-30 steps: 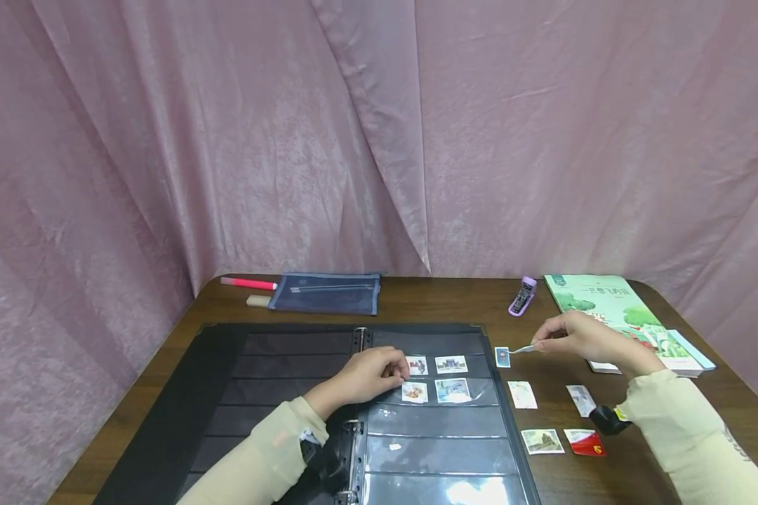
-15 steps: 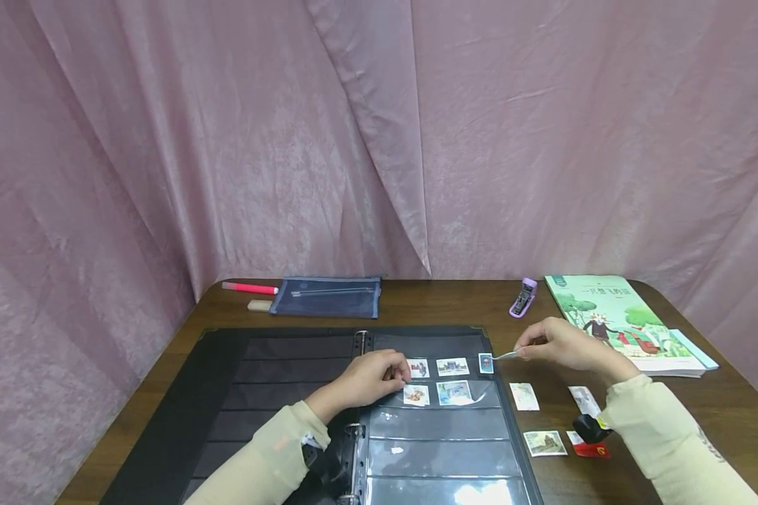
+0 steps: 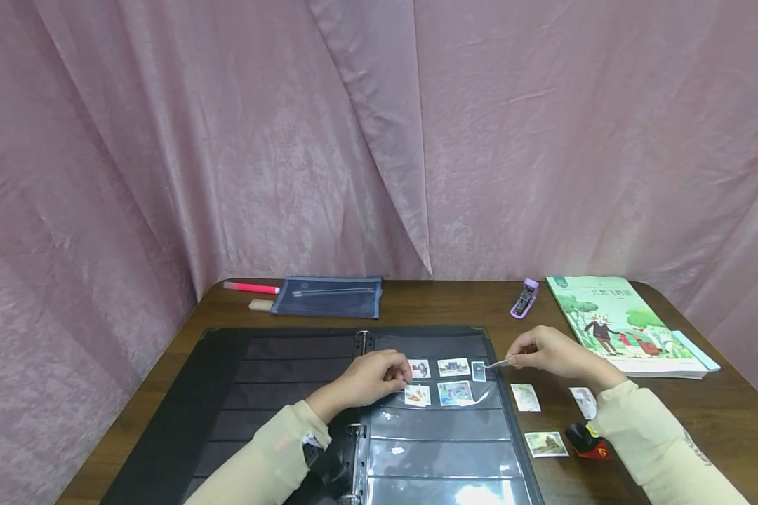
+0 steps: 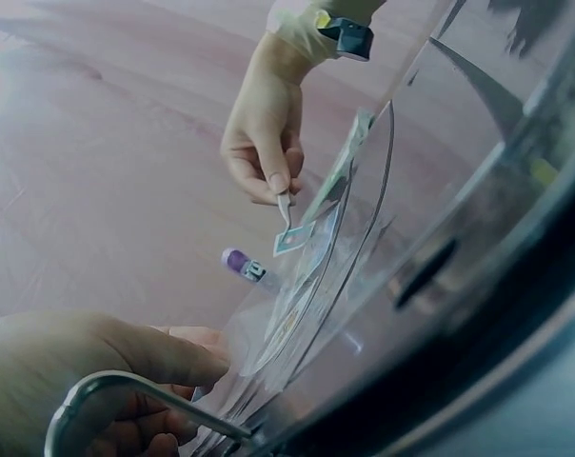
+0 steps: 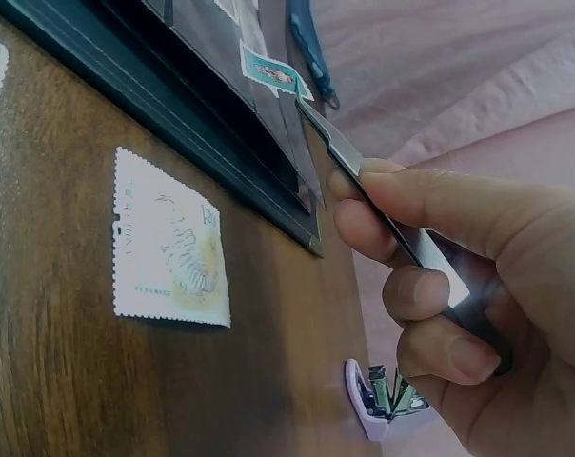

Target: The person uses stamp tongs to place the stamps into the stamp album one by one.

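My right hand [image 3: 552, 354] holds metal tweezers [image 5: 341, 150] between thumb and fingers. Their tips grip the edge of a small blue stamp [image 3: 478, 371], which overlaps the right end of the second row of the stamp album [image 3: 442, 424]. Beside it in that row lies a stamp with a building [image 3: 453, 367], and another one [image 3: 420, 368] is farther left. One row lower are two more stamps, one bluish [image 3: 455, 393]. My left hand [image 3: 369, 379] pinches the clear plastic pocket [image 4: 254, 333] near the album's rings, and the strip stands lifted in the left wrist view.
Loose stamps lie right of the album, including a pale one [image 5: 168, 243] and a landscape one [image 3: 546, 444]. A purple clip-like object [image 3: 524, 299], a green book [image 3: 625, 322], a blue mesh pouch [image 3: 328, 298] and a pink pen [image 3: 250, 287] lie toward the back.
My right hand has moved left with the tweezers, carrying the blue stamp from outside the album's right edge to over the second row. The left hand stays in place.
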Demonstrator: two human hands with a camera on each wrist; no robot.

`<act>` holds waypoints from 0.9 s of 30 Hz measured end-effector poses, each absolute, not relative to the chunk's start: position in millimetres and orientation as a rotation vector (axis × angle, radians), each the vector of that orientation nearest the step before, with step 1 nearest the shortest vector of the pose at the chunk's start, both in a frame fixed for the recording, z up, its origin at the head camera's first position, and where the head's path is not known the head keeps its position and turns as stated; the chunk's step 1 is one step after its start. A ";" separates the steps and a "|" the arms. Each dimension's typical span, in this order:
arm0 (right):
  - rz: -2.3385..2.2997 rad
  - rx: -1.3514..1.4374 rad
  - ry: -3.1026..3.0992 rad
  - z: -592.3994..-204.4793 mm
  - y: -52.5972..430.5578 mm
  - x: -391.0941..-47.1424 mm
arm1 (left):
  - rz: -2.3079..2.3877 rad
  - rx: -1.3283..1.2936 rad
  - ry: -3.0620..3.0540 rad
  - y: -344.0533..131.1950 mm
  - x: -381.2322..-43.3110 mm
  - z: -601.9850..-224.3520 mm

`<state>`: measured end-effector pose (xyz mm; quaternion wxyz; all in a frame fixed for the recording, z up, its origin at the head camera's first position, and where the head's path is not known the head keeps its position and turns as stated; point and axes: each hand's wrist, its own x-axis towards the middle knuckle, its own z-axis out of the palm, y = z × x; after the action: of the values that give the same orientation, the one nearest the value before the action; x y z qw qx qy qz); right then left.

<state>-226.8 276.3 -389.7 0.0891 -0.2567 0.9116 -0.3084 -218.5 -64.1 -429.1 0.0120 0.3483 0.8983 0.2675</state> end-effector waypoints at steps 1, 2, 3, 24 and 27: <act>-0.904 -0.766 2.715 -389.6 275.8 -226.6 | 0.830 1.088 2.804 -64.0 -218.5 -429.0; -0.895 -0.766 2.715 -389.4 275.4 -226.3 | 0.825 1.090 2.807 -63.9 -218.5 -429.0; -0.885 -0.765 2.713 -389.2 275.2 -226.3 | 0.823 1.092 2.808 -63.8 -218.5 -429.0; -0.817 -0.787 2.576 -386.4 272.5 -230.4 | 0.805 1.072 2.817 -62.8 -218.4 -428.4; -0.821 -0.810 2.559 -384.7 273.0 -231.3 | 0.806 1.068 2.815 -63.0 -218.4 -428.3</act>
<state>-231.3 273.0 -384.7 0.1664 -0.2846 0.8990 -0.2883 -218.4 -63.0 -428.3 0.0123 0.3427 0.9031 0.2586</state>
